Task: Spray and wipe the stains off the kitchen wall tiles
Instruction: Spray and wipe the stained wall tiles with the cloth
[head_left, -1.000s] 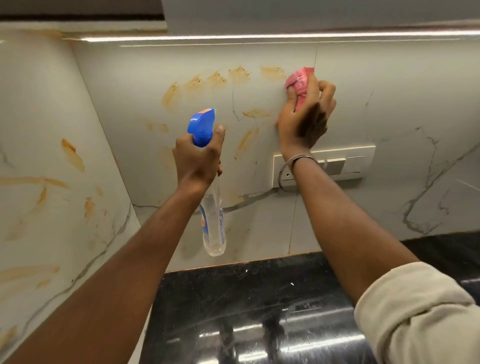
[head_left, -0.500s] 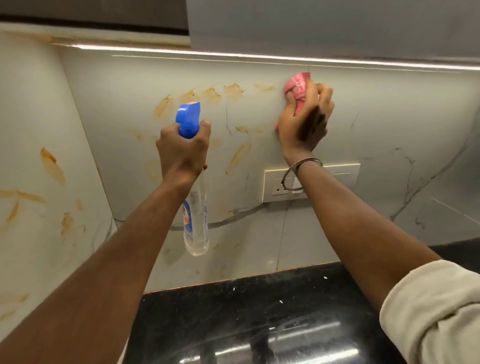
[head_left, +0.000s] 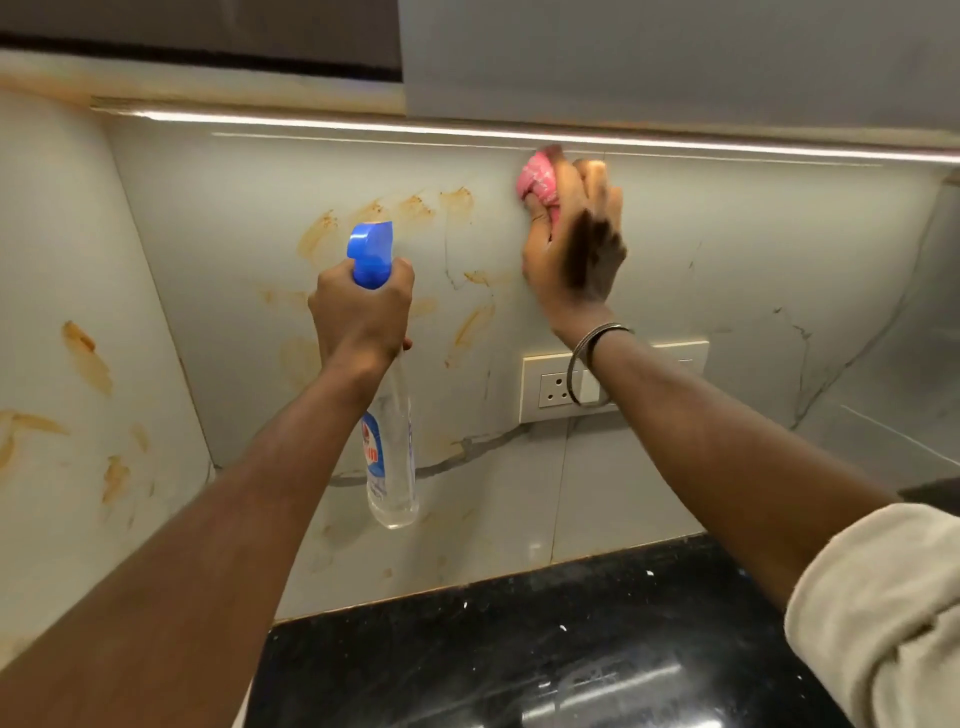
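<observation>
Pink cloth (head_left: 537, 179) gripped in right fingers (head_left: 592, 179) has risen; left fingers (head_left: 402, 275) clasp spray bottle (head_left: 389, 467).

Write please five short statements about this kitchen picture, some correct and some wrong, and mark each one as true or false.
1. The left hand grips a spray bottle with a blue head. True.
2. The right hand presses a green sponge to the wall. False: its fingers hold a pink cloth against the wall tiles.
3. There are orange stains on the tiles to the left of the cloth. True.
4. The socket plate sits above the cloth. False: it is below the cloth, under the right wrist.
5. The countertop under the wall is black. True.
</observation>
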